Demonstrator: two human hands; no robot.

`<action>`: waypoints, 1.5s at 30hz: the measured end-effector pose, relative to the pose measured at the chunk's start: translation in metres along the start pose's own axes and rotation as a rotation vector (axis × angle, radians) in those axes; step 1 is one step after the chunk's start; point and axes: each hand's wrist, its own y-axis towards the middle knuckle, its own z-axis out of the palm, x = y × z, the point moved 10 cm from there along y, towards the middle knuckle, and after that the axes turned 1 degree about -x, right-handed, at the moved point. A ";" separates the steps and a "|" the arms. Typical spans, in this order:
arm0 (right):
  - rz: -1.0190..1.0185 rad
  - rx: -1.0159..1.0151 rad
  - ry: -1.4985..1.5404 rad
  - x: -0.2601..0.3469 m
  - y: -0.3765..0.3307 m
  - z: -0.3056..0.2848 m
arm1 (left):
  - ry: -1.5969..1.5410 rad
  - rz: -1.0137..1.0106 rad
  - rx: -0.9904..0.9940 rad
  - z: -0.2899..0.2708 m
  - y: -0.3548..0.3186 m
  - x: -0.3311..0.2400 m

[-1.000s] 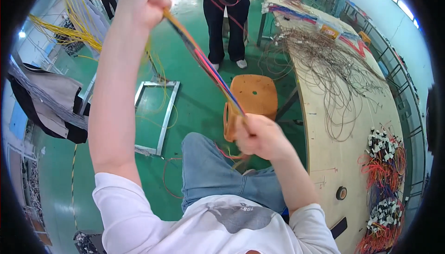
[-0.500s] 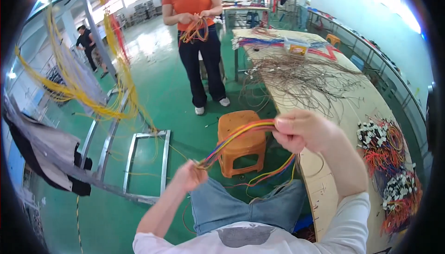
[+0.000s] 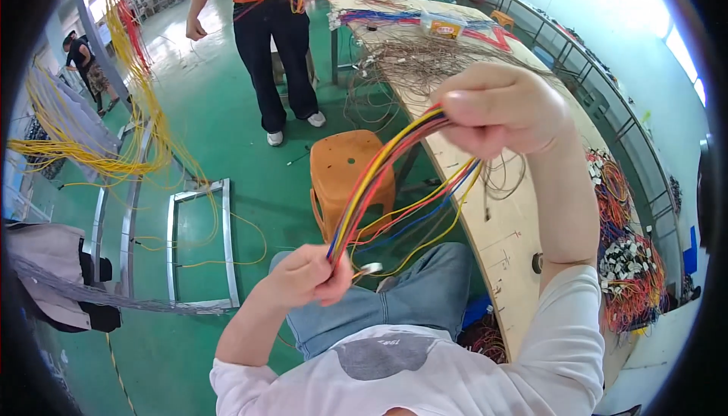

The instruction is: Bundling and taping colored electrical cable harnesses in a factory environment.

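A bundle of coloured wires (image 3: 373, 181), yellow, red, blue and purple, runs taut between my two hands. My right hand (image 3: 502, 107) is raised in front of me and closed around the upper end, where the wires fold over and hang back down in loops. My left hand (image 3: 307, 274) sits low above my lap, closed on the lower end of the bundle. A small metal ring shows just beside its fingers. My jeans-clad knees are below the wires.
An orange plastic stool (image 3: 352, 171) stands on the green floor in front of me. A long wooden workbench (image 3: 509, 234) on my right carries tangled thin wires and heaps of connectors. A person in an orange top (image 3: 269, 37) stands ahead. Yellow cable racks and metal frames (image 3: 199, 241) are at left.
My left hand came down from high at the upper left to my lap. My right hand rose to hold the bundle's top, and the view tilted up.
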 end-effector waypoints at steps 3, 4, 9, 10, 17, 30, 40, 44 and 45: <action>0.029 -0.164 0.050 -0.010 -0.026 -0.032 | -0.097 -0.238 -0.035 -0.009 -0.033 0.034; 0.028 -0.149 0.106 -0.022 -0.034 -0.041 | -0.046 -0.337 -0.061 -0.012 -0.046 0.048; 0.081 -0.357 0.030 -0.065 -0.063 -0.093 | 0.056 -0.434 -0.109 -0.012 -0.092 0.044; 0.073 -0.323 0.071 -0.072 -0.061 -0.093 | -0.003 -0.156 -0.205 -0.016 -0.096 0.010; 0.296 0.161 0.308 -0.183 -0.044 -0.003 | -0.273 0.704 -0.497 -0.026 -0.169 -0.159; 0.507 -0.087 -0.389 -0.227 -0.020 0.003 | 0.040 0.607 -1.350 -0.158 -0.243 -0.140; -0.124 0.287 -0.577 -0.109 0.071 0.109 | 1.223 -0.230 -0.562 -0.042 -0.021 -0.061; -0.071 0.144 -0.379 -0.101 0.071 0.091 | 1.104 -0.337 -0.532 -0.047 -0.018 -0.056; -0.075 0.110 -0.426 -0.100 0.070 0.088 | 1.038 -0.408 -0.514 -0.053 -0.020 -0.053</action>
